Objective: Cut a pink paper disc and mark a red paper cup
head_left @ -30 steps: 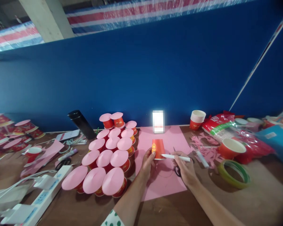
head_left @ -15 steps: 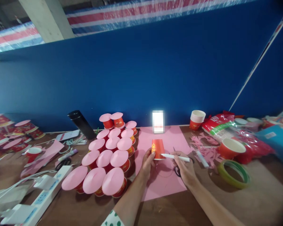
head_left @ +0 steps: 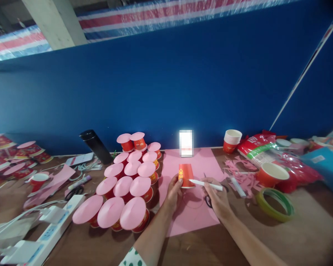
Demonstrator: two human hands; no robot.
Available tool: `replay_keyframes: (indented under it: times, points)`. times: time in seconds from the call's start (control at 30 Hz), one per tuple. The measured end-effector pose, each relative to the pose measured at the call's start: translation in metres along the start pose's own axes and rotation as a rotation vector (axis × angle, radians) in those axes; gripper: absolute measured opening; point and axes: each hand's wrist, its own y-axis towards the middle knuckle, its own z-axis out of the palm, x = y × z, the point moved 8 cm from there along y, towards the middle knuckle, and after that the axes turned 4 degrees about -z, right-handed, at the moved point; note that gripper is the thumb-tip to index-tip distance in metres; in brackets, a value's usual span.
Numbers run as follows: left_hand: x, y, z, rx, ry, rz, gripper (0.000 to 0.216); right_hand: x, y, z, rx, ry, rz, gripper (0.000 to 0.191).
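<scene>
Slanting forward and inward, the left grip (head_left: 173,192) is holding a cup (head_left: 187,174) at its fingertips. The right grip (head_left: 217,196), mirroring it, is pinching a pen (head_left: 200,183), its long axis lying crosswise, tip pointing left at the cup.

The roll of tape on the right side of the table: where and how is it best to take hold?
Probably by the near part of the roll of tape, from above: fingers in its hole, thumb on the outer band. It seems to lie flat, hole facing up, and a red paper cup sits just behind, so the near side is freer.
</scene>
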Motion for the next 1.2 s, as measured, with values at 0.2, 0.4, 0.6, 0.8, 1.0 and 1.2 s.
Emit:
replay_keyframes:
  times: [0.2,0.4,0.6,0.8,1.0,1.2]
  points:
    - [0.0021,0.0010,-0.0006,-0.005,-0.017,-0.011,0.040,0.0057,-0.0004,-0.0016,-0.041,0.015,-0.015,0.028]
    - [0.0032,0.0019,-0.0035,-0.018,0.009,-0.016,0.040,0.0047,-0.0003,-0.0005,-0.012,-0.027,-0.023,0.026]
    - [0.0028,0.0011,-0.0011,-0.007,-0.003,-0.023,0.045,0.0042,-0.0004,-0.0027,-0.043,-0.016,-0.008,0.029]
    - [0.0016,0.0012,-0.0022,-0.018,-0.005,-0.010,0.044,0.0091,-0.0011,0.0001,-0.026,-0.032,-0.006,0.032]
    - [0.0037,0.0019,-0.0038,-0.022,-0.009,-0.022,0.044,0.0072,-0.0014,0.0003,-0.021,-0.010,-0.001,0.030]
    - [0.0046,0.0021,-0.0055,-0.044,-0.035,-0.028,0.045,0.0030,-0.0012,-0.0004,-0.029,0.027,0.026,0.029]
